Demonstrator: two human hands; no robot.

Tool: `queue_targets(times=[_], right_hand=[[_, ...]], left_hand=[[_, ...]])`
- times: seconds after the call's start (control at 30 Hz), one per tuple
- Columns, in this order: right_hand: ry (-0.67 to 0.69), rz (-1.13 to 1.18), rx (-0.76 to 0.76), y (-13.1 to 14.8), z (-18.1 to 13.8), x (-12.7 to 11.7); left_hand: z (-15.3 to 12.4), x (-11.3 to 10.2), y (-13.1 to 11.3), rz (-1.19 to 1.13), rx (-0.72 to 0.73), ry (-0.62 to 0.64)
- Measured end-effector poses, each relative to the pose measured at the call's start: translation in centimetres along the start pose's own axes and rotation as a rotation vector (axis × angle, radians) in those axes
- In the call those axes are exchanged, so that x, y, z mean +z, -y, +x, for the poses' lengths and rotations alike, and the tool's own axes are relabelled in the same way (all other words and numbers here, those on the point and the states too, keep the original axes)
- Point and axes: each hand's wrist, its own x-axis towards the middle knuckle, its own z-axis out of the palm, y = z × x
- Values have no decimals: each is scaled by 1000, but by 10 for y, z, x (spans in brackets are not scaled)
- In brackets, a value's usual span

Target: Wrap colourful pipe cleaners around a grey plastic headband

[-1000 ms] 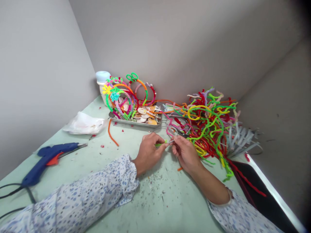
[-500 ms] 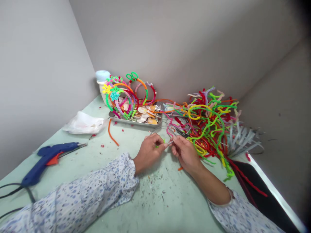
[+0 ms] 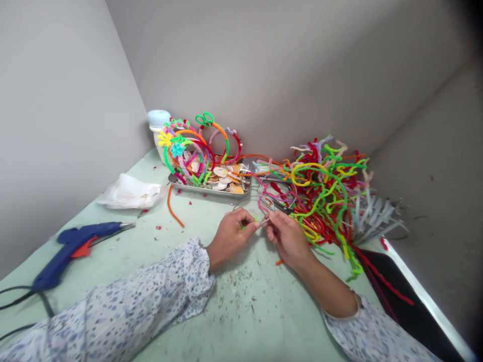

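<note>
Both hands meet above the middle of the table, fingertips nearly touching. My left hand [image 3: 231, 236] is closed, thumb and forefinger pinching near the end of a thin grey headband [image 3: 265, 220]. A small bit of bright green pipe cleaner [image 3: 256, 218] shows at those fingertips; most of it is hidden by the hand. My right hand [image 3: 289, 237] is closed too, pinching the grey end from the right. The headband's curved part arches away behind the fingers.
A metal tray [image 3: 211, 191] of shells holds finished colourful hoops [image 3: 188, 146] at the back. Tangled pipe cleaners [image 3: 328, 186] and grey strips [image 3: 377, 216] lie right. At left are a blue glue gun [image 3: 75, 246], a plastic bag [image 3: 130, 192] and an orange pipe cleaner [image 3: 171, 208].
Hardly anything differs. Both hands keep their pinch in the same place, and the whole view has shifted very slightly.
</note>
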Motion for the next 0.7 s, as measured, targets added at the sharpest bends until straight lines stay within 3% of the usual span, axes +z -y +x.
queue_targets(times=[0.43, 0.7], right_hand=[[0, -12, -2, -1, 0, -1], [-65, 43, 8, 2, -1, 1]], left_hand=[[3, 2, 4, 29, 17, 16], [-2, 4, 2, 195, 136, -156]])
